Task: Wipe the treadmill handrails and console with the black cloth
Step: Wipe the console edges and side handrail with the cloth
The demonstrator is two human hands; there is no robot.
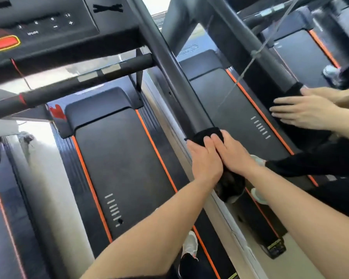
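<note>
The black cloth (207, 133) is wrapped around the lower end of the treadmill's right handrail (169, 63), a thick black bar running from the top centre down to the middle. My left hand (206, 160) and my right hand (233, 152) lie side by side on the cloth, both closed over it and the rail. The console (48, 23) sits at the upper left with white buttons and a red stop button (3, 42). A crossbar handrail (73, 81) with silver sensor pads runs below it.
A mirror wall on the right reflects the rail, the cloth and two hands (306, 111). The running belt (133, 164) with orange edge stripes lies below. My white shoe (189, 246) stands on the deck. Another treadmill (0, 208) is at the left edge.
</note>
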